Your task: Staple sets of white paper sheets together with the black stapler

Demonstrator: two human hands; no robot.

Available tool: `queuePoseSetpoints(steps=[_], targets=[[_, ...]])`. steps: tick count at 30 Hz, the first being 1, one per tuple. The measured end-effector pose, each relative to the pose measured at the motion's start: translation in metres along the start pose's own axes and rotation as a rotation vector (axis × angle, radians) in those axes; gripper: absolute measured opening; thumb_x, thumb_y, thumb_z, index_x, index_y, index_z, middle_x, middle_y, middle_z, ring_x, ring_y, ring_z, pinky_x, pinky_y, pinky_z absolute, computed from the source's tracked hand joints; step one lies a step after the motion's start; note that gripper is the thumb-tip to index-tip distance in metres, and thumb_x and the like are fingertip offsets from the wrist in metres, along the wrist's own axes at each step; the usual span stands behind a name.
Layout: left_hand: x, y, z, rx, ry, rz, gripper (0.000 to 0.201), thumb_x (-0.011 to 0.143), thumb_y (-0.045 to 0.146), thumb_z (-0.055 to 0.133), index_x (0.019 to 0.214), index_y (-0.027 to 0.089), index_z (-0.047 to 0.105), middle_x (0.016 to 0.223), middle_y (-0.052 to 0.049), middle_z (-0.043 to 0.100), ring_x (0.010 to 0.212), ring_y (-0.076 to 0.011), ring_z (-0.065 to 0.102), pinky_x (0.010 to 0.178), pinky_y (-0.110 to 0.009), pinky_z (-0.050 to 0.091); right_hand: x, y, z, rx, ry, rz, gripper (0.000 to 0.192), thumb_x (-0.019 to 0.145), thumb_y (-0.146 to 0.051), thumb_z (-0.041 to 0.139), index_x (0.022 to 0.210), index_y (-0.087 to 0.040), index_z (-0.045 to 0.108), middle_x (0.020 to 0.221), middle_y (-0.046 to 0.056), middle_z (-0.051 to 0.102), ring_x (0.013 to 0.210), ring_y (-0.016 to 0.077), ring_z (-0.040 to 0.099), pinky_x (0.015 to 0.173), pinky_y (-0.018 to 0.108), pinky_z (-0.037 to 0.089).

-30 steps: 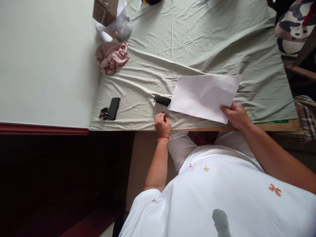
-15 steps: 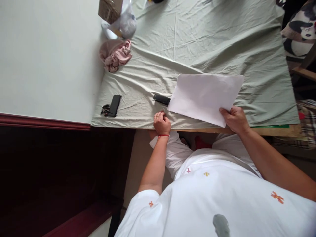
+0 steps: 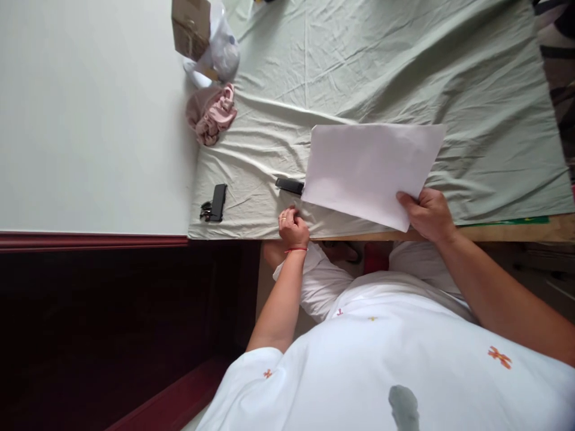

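Observation:
My right hand [image 3: 427, 215] grips the near right corner of some white paper [image 3: 366, 170], thumb on top and fingers underneath. The paper is blank on the side I see, and whether it is one sheet or several I cannot tell. Past its left edge sticks out a black stapler-like object [image 3: 288, 185], its right end close to the paper's corner. My left hand [image 3: 293, 226], with a ring and a red wrist string, rests at the table's near edge just below that object. Its fingers are curled in, with nothing visible in them.
A wrinkled pale green cloth [image 3: 359, 78] covers the table. At left lie a black flat case [image 3: 218, 202] and keys [image 3: 205, 210]. Farther back are a pink cloth [image 3: 211, 117], a plastic bag [image 3: 224, 54] and a cardboard box [image 3: 191, 27] beside the white wall [image 3: 90, 120].
My view has shifted and turned slightly, so the things at left appear lower and farther right. Both hands hold nearly the same poses, and my right hand keeps its grip on the paper.

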State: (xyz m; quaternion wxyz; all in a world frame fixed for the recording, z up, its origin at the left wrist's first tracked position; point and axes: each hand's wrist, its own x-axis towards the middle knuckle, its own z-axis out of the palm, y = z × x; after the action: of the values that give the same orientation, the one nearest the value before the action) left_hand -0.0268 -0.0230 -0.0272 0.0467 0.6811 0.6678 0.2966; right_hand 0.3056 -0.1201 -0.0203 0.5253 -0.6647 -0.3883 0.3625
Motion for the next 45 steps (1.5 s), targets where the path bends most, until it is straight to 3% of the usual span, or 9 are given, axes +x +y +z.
queuePoseSetpoints(steps=[11,24,29,32,35,38,40,42,45], targets=[[0.001,-0.001,0.001,0.003,0.013,0.011,0.033,0.080,0.000,0.047,0.091,0.019,0.072,0.118,-0.015,0.076,0.120,-0.0291,0.065,0.115,-0.046,0.046,0.002,0.000,0.004,0.078,-0.021,0.015,0.023,0.082,-0.042,0.075,0.072,-0.023,0.072,0.067,-0.001,0.069,0.059,0.0163,0.058,0.050,0.028,0.044],[-0.002,0.000,0.001,-0.018,0.049,0.049,0.030,0.082,0.003,0.048,0.089,0.020,0.072,0.115,-0.013,0.078,0.117,-0.0275,0.067,0.112,-0.044,0.049,-0.007,-0.009,-0.003,-0.084,0.000,-0.054,0.038,0.084,-0.054,0.071,0.064,-0.023,0.064,0.060,0.000,0.062,0.060,0.0175,0.057,0.053,0.030,0.045],[-0.001,-0.002,-0.003,-0.087,0.077,0.056,0.025,0.083,0.006,0.051,0.081,0.021,0.071,0.107,-0.011,0.079,0.110,-0.0251,0.070,0.106,-0.042,0.052,-0.009,-0.009,-0.007,0.096,0.064,-0.010,0.032,0.085,-0.056,0.072,0.083,-0.024,0.074,0.079,0.002,0.075,0.081,0.0233,0.071,0.073,0.036,0.060],[-0.003,0.001,-0.009,-0.238,0.059,0.041,0.024,0.087,0.010,0.051,0.076,0.022,0.069,0.095,-0.007,0.079,0.099,-0.0215,0.073,0.099,-0.039,0.056,-0.006,-0.013,-0.028,0.069,0.127,0.036,0.035,0.080,-0.054,0.079,0.076,-0.020,0.074,0.080,0.005,0.076,0.083,0.0245,0.073,0.083,0.041,0.062],[-0.007,0.013,-0.016,-0.433,0.000,0.056,0.021,0.093,0.016,0.052,0.085,0.021,0.071,0.101,-0.007,0.079,0.102,-0.0203,0.074,0.099,-0.038,0.057,0.001,-0.020,-0.061,0.048,0.225,-0.010,0.035,0.075,-0.051,0.085,0.085,-0.017,0.078,0.095,0.007,0.079,0.093,0.0254,0.074,0.096,0.045,0.061],[-0.009,0.033,-0.018,-0.591,-0.131,0.117,0.022,0.098,0.029,0.059,0.116,0.023,0.069,0.132,-0.012,0.072,0.127,-0.0241,0.067,0.103,-0.039,0.056,0.013,-0.023,-0.087,0.029,0.290,-0.102,0.036,0.067,-0.049,0.092,0.083,-0.020,0.080,0.105,0.010,0.079,0.096,0.0258,0.074,0.102,0.048,0.059],[-0.008,0.045,-0.013,-0.658,-0.219,0.137,0.043,0.099,0.042,0.062,0.138,0.026,0.059,0.152,-0.015,0.059,0.140,-0.0270,0.059,0.107,-0.041,0.054,0.020,-0.018,-0.094,0.038,0.254,-0.128,0.040,0.059,-0.049,0.096,0.085,-0.022,0.081,0.106,0.011,0.079,0.098,0.0263,0.073,0.105,0.049,0.056],[-0.004,0.054,-0.005,-0.693,-0.282,0.125,0.060,0.098,0.054,0.061,0.150,0.028,0.048,0.159,-0.016,0.053,0.143,-0.0282,0.056,0.109,-0.041,0.052,0.024,-0.008,-0.095,0.070,0.198,-0.104,0.042,0.056,-0.052,0.096,0.083,-0.023,0.081,0.102,0.010,0.079,0.096,0.0263,0.073,0.106,0.050,0.055],[0.002,0.057,0.009,-0.817,-0.361,0.072,0.067,0.095,0.064,0.062,0.149,0.026,0.051,0.145,-0.016,0.063,0.134,-0.0270,0.063,0.105,-0.038,0.054,0.026,0.009,-0.088,0.110,0.080,-0.039,0.037,0.062,-0.051,0.093,0.082,-0.023,0.080,0.096,0.008,0.078,0.089,0.0246,0.071,0.096,0.049,0.058]])
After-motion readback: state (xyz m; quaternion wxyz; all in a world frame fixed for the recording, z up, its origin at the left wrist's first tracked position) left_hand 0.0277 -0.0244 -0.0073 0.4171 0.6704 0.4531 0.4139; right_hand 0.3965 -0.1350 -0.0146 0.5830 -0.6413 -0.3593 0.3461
